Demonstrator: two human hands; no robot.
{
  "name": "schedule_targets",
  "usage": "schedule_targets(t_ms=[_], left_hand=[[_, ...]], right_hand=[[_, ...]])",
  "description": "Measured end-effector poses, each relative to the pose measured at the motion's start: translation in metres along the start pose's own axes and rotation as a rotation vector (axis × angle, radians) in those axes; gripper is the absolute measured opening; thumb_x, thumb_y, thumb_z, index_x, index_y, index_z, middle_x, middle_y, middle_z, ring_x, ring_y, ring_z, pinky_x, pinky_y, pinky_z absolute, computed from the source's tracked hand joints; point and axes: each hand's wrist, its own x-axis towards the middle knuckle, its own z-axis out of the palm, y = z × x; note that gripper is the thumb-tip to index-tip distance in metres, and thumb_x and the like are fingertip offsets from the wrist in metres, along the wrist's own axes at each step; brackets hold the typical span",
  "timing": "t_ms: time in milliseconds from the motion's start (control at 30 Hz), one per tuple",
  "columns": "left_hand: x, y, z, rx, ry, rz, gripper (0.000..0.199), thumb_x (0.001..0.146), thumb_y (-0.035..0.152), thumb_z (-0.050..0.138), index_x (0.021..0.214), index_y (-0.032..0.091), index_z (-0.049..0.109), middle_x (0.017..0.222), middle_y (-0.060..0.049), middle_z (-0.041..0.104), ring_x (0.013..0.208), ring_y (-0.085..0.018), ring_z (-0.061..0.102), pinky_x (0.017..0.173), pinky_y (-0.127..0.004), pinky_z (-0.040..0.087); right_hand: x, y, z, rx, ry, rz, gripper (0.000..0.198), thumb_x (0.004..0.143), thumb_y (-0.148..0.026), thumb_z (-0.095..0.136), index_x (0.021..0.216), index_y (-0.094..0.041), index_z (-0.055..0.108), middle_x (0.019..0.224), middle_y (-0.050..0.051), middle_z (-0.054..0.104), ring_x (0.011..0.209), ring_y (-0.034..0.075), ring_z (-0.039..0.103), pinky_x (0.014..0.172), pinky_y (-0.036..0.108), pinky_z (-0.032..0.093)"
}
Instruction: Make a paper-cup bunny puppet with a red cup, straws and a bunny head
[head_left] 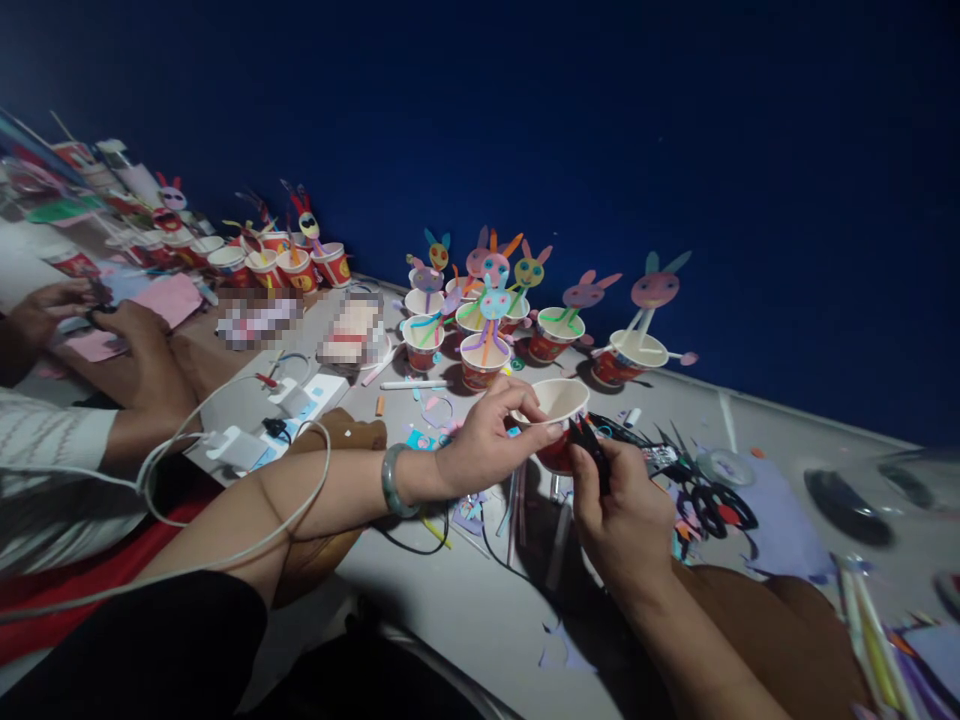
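A red paper cup point(553, 400) with a white inside is held upright by its rim in my left hand point(499, 435), the fingers over the near left edge and the thumb along the side. My right hand point(626, 520) grips a dark, pointed hand tool point(589, 450) whose tip meets the cup's right side just below the rim. What kind of tool it is, I cannot make out. Just behind the cup stands another paper cup point(486, 362) with a blue bunny-faced figure point(496, 304) in it.
Several bunny-figure cups point(628, 352) line the blue wall point(480, 120). Black-handled scissors point(716, 508), a tape roll point(726, 467) and purple paper point(784, 515) lie right. A white cable point(225, 385) loops above my left forearm near a power strip point(311, 400). A co-worker's hands point(124, 320) are at left.
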Motion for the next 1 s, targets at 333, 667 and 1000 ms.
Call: schedule_targets(t_ms=[333, 667, 1000], left_hand=[[0.001, 0.004, -0.001, -0.091, -0.067, -0.075, 0.025, 0.084, 0.034, 0.072, 0.075, 0.016, 0.057, 0.088, -0.002, 0.056, 0.086, -0.012, 0.052, 0.082, -0.027, 0.044], [0.004, 0.005, -0.005, -0.067, -0.101, -0.081, 0.024, 0.083, 0.034, 0.073, 0.074, 0.016, 0.059, 0.086, -0.002, 0.057, 0.085, -0.012, 0.054, 0.085, -0.029, 0.044], [0.011, 0.005, -0.008, -0.161, -0.181, -0.284, 0.028, 0.080, 0.038, 0.075, 0.081, 0.014, 0.061, 0.080, 0.000, 0.061, 0.068, -0.007, 0.052, 0.063, -0.022, 0.041]], right_hand=[[0.001, 0.004, -0.002, -0.283, 0.018, -0.111, 0.033, 0.101, -0.038, 0.046, 0.091, -0.016, 0.068, 0.055, 0.002, 0.060, 0.042, 0.013, 0.050, 0.046, 0.025, 0.029], [0.007, 0.002, -0.011, -0.387, 0.005, -0.142, 0.039, 0.099, -0.041, 0.049, 0.072, -0.018, 0.065, 0.051, 0.003, 0.054, 0.042, 0.011, 0.038, 0.046, 0.027, 0.018], [0.010, 0.012, -0.015, -0.393, -0.027, -0.195, 0.038, 0.100, -0.041, 0.047, 0.074, -0.019, 0.063, 0.053, 0.002, 0.054, 0.045, 0.012, 0.039, 0.049, 0.029, 0.019]])
